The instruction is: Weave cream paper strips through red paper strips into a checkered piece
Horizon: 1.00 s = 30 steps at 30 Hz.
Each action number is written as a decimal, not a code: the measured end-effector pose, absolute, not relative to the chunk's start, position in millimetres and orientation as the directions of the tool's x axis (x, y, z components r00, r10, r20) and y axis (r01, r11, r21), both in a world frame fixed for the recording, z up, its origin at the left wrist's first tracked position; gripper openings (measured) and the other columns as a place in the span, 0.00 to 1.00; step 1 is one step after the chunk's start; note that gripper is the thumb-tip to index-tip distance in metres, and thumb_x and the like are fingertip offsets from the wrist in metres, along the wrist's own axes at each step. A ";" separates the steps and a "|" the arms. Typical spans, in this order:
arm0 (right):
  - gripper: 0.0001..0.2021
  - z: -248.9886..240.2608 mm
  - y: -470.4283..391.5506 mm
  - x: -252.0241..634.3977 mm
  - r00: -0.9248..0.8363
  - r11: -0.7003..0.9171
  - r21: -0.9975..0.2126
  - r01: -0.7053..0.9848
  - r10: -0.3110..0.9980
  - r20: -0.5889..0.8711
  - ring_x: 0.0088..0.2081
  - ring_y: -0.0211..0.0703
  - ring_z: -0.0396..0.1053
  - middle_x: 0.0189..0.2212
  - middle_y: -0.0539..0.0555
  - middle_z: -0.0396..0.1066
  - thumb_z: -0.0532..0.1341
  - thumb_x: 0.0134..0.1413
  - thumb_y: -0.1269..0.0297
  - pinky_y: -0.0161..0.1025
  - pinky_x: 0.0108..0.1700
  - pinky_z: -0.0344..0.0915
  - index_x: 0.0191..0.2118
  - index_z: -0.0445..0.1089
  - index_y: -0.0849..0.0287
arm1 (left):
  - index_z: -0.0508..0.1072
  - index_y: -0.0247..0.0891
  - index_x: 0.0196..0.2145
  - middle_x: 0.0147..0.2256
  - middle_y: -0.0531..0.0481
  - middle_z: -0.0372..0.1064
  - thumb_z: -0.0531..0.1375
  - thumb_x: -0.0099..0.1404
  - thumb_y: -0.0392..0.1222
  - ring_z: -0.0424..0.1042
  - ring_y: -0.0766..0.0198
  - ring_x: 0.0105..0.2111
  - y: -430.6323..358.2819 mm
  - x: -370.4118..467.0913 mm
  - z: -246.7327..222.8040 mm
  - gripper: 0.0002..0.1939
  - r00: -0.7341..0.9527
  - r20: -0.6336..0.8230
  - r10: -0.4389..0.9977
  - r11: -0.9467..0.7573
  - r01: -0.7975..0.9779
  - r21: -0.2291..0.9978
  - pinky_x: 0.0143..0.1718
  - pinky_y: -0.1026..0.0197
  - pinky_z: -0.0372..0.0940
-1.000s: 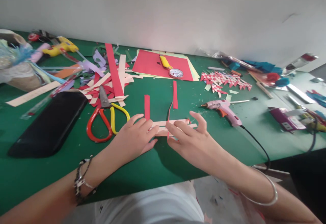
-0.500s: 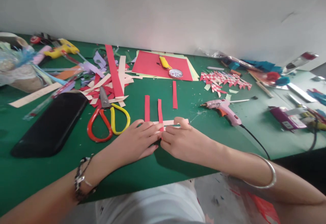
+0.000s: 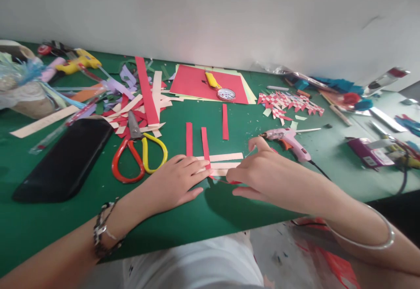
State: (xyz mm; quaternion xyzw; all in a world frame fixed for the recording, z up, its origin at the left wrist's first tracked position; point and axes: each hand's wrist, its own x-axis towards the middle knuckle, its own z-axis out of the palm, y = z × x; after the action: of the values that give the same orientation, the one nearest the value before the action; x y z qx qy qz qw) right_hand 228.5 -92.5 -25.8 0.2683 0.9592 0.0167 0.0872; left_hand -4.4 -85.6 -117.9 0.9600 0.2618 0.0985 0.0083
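Note scissors (image 3: 138,135) left of centre, just beside left hand (image 3: 179,177) — could be nudged by a sideways slip of the wrist. Find left hand laid flat at centre, thumb apart, fingers pressing on left part of pale strips (image 3: 226,156) and near ends of crossing red strips (image 3: 204,144); not clasped around anything. Judge likely to skew on any easing of pressure, with pale strips loose and fanned toward right ends. Find right hand (image 3: 254,170) right of centre, hiding some of those ends, beside thin red piece (image 3: 235,183). Cannot tell whether pinched there or merely touching. Could drag the layout by pulling on a caught piece. Note pink glue gun (image 3: 288,142) just beyond right hand, nozzle near knuckles — could burn on contact, if hot; cannot tell.

On green tabletop (image 3: 170,219), see black case (image 3: 62,162) at left, paper scraps (image 3: 139,105) upper left, red sheet (image 3: 190,81) with yellow cutter (image 3: 212,80) upper centre, checkered paper (image 3: 292,105) upper right, purple box (image 3: 370,153) far right. See pale wall (image 3: 210,22) across top, littered floor (image 3: 282,249) lower right of centre.
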 end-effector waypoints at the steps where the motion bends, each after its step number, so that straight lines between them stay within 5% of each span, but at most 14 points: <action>1: 0.09 -22.1 -91.4 229.3 -0.849 0.862 0.092 0.499 0.508 -0.148 0.17 0.32 0.50 0.16 0.44 0.62 0.59 0.57 0.67 0.43 0.42 0.48 0.26 0.63 0.58 | 0.68 0.39 0.52 0.53 0.45 0.68 0.51 0.68 0.43 0.67 0.57 0.50 -85.5 -4.6 -118.4 0.16 0.842 0.188 0.506 -0.862 0.502 0.074 0.48 0.56 0.58; 9: 0.14 -4.4 -81.9 212.8 -0.840 0.835 0.196 0.515 0.536 -0.078 0.22 0.35 0.55 0.18 0.46 0.59 0.53 0.43 0.86 0.47 0.48 0.48 0.22 0.61 0.58 | 0.63 0.38 0.55 0.50 0.43 0.69 0.52 0.68 0.44 0.67 0.56 0.48 -85.0 -5.3 -117.0 0.19 0.835 0.188 0.517 -0.856 0.508 0.097 0.49 0.54 0.59; 19: 0.10 -34.1 -60.2 182.5 -0.873 0.815 0.330 0.477 0.482 0.070 0.47 0.46 0.58 0.46 0.54 0.64 0.54 0.55 0.77 0.65 0.59 0.44 0.33 0.70 0.57 | 0.69 0.38 0.40 0.43 0.44 0.70 0.50 0.68 0.44 0.67 0.55 0.46 -87.6 -12.5 -112.2 0.11 0.766 0.263 0.587 -0.809 0.566 0.156 0.51 0.51 0.58; 30: 0.14 -55.2 -46.8 174.4 -0.888 0.824 0.344 0.450 0.453 0.076 0.50 0.50 0.59 0.54 0.58 0.61 0.51 0.56 0.79 0.64 0.57 0.51 0.36 0.71 0.58 | 0.71 0.38 0.36 0.35 0.49 0.74 0.47 0.69 0.38 0.70 0.62 0.33 -94.4 -21.7 -104.3 0.13 0.781 0.454 0.430 -0.875 0.485 -0.006 0.41 0.58 0.61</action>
State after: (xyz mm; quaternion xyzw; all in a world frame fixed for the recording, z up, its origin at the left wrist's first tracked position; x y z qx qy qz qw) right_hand 174.4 -46.8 -55.2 0.2366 0.9549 0.1793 0.0044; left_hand -21.7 -94.4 -104.3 0.9416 0.2428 0.2251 -0.0614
